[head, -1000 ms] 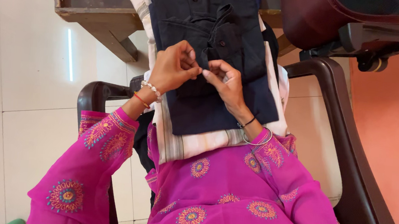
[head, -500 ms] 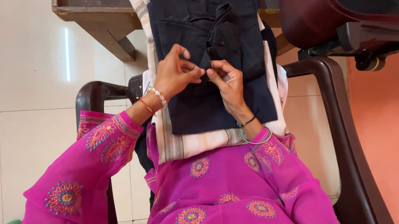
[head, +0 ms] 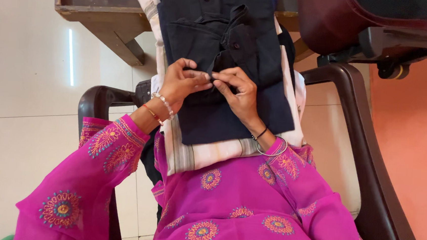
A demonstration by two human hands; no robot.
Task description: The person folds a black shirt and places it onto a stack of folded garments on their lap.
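Observation:
A folded black shirt [head: 235, 101] with buttons lies on my lap, on top of a cream striped cloth [head: 205, 155]. My left hand [head: 178, 81] and my right hand [head: 238, 91] meet at the shirt's middle, fingertips pinching the black fabric at its front placket. The fingertips touch each other; what lies between them is too small to see. Both wrists wear bangles, and pink embroidered sleeves cover my arms.
I sit in a dark brown plastic chair, its armrests at the left [head: 98, 101] and the right [head: 365, 127]. A wooden table [head: 105, 10] stands ahead at the upper left. An office chair base [head: 382, 42] is at the upper right, over white floor tiles.
Both hands have shifted slightly up the shirt and the fingertips have closed tighter on the fabric. The view has drifted a little.

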